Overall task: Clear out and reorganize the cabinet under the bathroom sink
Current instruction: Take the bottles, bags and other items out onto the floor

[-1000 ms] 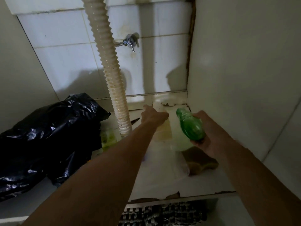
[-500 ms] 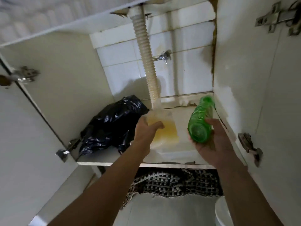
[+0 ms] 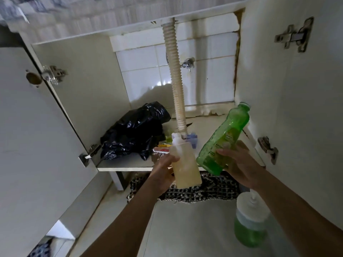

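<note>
**Two bottles out of the cabinet, plenty left inside**

Both bottles have come forward since a moment ago: they were over the cabinet floor near the hose, and now they hang in front of the cabinet's front edge, above the woven mat.

The left hand grips a squarish pale bottle, translucent, with yellowish liquid filling its lower part and a white cap, held nearly upright. The right hand holds a green bottle from below and behind, fingers curled round its lower body; it tilts with its cap towards the back right and carries a yellow-green label too blurred to read.

I judge the clearing to be at an early stage. A pump bottle with green liquid already stands on the floor, near the right forearm. Inside the cabinet, whose doors stand open, a crumpled black bin bag lies at the left, and small things sit round the foot of the ribbed drain hose: something purple, something yellow-green, a red and yellow packet. Those remain to be taken out, and no reorganizing has begun.
</note>
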### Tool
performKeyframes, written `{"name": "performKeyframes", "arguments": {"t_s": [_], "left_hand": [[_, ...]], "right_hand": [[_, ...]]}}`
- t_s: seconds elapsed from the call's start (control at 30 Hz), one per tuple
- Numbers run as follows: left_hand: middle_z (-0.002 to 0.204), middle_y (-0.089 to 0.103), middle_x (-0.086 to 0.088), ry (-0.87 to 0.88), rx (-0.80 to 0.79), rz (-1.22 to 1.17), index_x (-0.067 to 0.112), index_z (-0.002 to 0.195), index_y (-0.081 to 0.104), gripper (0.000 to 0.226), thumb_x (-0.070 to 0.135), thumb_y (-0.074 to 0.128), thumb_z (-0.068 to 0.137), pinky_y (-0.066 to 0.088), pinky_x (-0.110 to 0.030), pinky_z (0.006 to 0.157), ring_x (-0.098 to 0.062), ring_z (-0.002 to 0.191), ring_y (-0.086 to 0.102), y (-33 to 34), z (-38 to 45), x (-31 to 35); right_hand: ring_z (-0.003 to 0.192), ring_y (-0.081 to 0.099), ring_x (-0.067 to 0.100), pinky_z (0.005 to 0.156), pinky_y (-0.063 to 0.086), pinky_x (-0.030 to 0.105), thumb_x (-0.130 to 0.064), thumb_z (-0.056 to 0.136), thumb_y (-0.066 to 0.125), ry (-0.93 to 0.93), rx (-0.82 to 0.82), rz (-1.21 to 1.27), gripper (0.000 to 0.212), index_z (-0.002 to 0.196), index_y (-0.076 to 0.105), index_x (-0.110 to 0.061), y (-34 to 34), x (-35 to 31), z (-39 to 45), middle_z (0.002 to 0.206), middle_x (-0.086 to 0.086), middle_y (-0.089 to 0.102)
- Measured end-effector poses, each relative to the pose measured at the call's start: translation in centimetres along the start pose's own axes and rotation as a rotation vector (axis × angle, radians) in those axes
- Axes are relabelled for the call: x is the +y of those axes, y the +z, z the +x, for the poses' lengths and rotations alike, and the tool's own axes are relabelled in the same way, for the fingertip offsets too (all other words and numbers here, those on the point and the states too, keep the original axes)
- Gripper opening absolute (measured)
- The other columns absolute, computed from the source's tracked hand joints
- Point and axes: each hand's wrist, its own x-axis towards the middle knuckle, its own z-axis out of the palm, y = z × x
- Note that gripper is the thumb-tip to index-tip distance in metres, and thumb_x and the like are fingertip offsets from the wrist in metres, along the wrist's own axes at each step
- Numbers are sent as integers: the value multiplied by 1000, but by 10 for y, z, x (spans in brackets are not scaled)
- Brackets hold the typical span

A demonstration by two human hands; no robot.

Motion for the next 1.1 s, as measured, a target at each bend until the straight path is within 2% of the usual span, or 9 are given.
{"name": "performKeyframes", "arguments": {"t_s": [0.1, 0.17, 0.23, 0.37, 0.53, 0.67, 0.8, 0.97, 1.1], "left_hand": [[102, 63, -10, -38, -42, 265, 10, 105, 59, 51, 19, 71, 56, 50, -45, 85, -30, 99, 60, 1, -2, -3], [113, 62, -13, -97, -46, 531, 7, 111, 53, 63, 28, 77, 56, 53, -46, 87, -29, 104, 61, -1, -2, -8], [112, 59, -9, -147, -67, 745, 11, 111, 50, 57, 27, 79, 65, 54, -38, 79, -23, 101, 61, -3, -6, -18], [100, 50, 0, -173, -88, 947, 11, 107, 45, 50, 21, 78, 71, 46, -27, 66, -13, 88, 51, -17, -13, -46], [124, 46, -9, -170, 31, 995, 7, 128, 35, 78, 27, 80, 68, 47, -32, 77, -24, 109, 48, -51, -18, -97], [131, 46, -11, -188, 138, 1016, 7, 130, 34, 83, 29, 80, 66, 47, -36, 88, -26, 117, 46, -70, -16, -123], [135, 42, -14, -182, 185, 1018, 3, 135, 26, 86, 24, 78, 69, 42, -30, 83, -28, 122, 44, -70, -11, -134], [133, 45, -15, -185, 195, 994, 6, 136, 26, 88, 18, 79, 67, 45, -34, 83, -30, 119, 46, -68, -3, -145], [139, 43, -13, -178, 145, 1056, 12, 148, 18, 100, 21, 80, 69, 39, -31, 94, -29, 128, 40, -68, -2, -157]], "right_hand": [[90, 65, 22, 78, 55, 37, -8, 66, 79, 33, 72, -122, 41, 102, 60, -17, -5, 4, -7, 90, 2, 69], [96, 64, 27, 81, 54, 41, -9, 68, 78, 69, 116, -196, 43, 107, 60, -15, -8, 7, -12, 97, 6, 67], [99, 64, 29, 86, 53, 44, -6, 71, 74, 121, 150, -285, 38, 106, 61, -14, -9, 10, -19, 99, 9, 68], [95, 67, 29, 77, 55, 37, 2, 74, 72, 222, 207, -499, 32, 102, 63, -12, -10, 24, -29, 100, 11, 71], [93, 66, 28, 85, 52, 39, 7, 72, 73, 335, 234, -643, 27, 93, 66, -10, -20, 61, -32, 91, 9, 71], [76, 63, 24, 72, 50, 33, 11, 70, 71, 398, 254, -681, 30, 67, 63, -17, -28, 89, -33, 65, -1, 66], [88, 66, 30, 82, 56, 41, -10, 52, 83, 501, 372, -794, 40, 83, 61, -20, -44, 122, -29, 81, 4, 67], [98, 63, 27, 89, 52, 40, -11, 63, 78, 609, 452, -979, 44, 102, 59, -14, -44, 160, -34, 100, 8, 66], [104, 62, 26, 92, 52, 40, -16, 59, 80, 681, 461, -1024, 64, 117, 56, -11, -49, 192, -43, 111, 7, 64]]}}
